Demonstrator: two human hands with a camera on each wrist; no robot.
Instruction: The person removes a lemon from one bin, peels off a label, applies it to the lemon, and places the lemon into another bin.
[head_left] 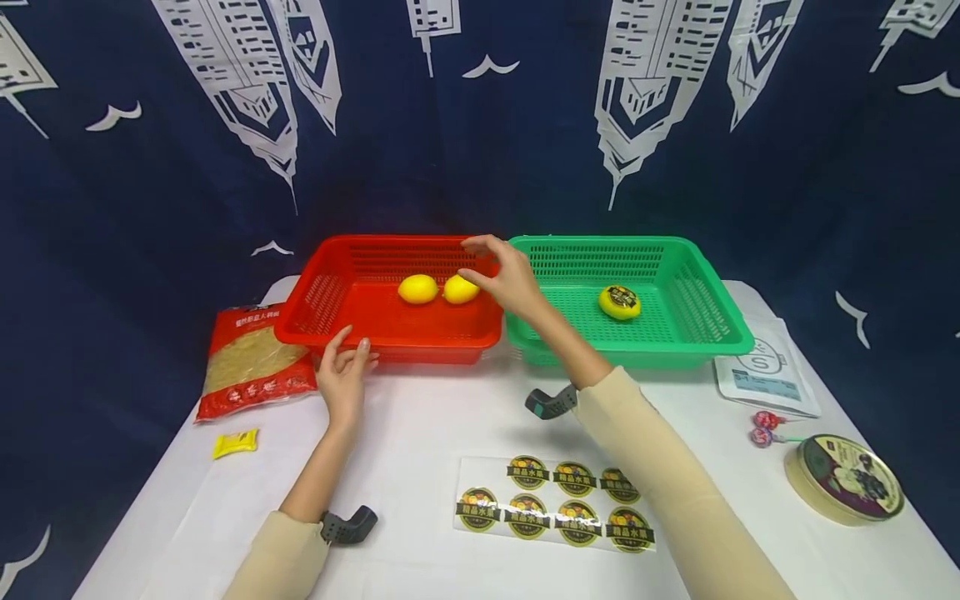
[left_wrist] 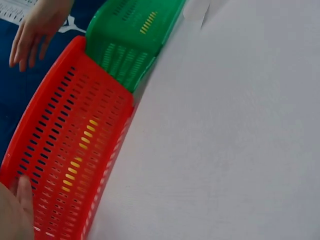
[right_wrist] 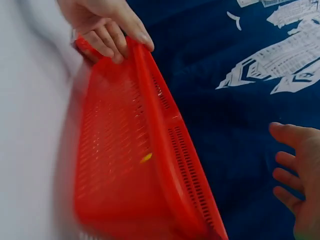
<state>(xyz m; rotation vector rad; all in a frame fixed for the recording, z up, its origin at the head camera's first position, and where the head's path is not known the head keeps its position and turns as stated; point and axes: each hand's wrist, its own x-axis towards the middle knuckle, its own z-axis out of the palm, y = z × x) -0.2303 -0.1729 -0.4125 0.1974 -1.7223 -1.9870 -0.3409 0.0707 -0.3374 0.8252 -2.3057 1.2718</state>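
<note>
Two plain yellow lemons, a left one (head_left: pixel 417 289) and a right one (head_left: pixel 457 292), lie in the red basket (head_left: pixel 375 323). My right hand (head_left: pixel 513 279) hovers over that basket's right end, thumb and fingers spread apart, holding nothing; its thumb overlaps the right lemon in the head view. At the basket's front left, my left hand (head_left: pixel 343 383) has loosely bent fingers by the rim; whether it touches is hard to tell. A third lemon (head_left: pixel 619 302), with a black and gold round sticker on top, lies in the green basket (head_left: pixel 675 333).
A clear sheet of round stickers (head_left: pixel 527 515) lies at the front. Left are a red pasta bag (head_left: pixel 255 358) and a yellow packet (head_left: pixel 236 443). Right are a white pouch (head_left: pixel 765 367), two lollipops (head_left: pixel 765 427) and a round tin (head_left: pixel 843 479).
</note>
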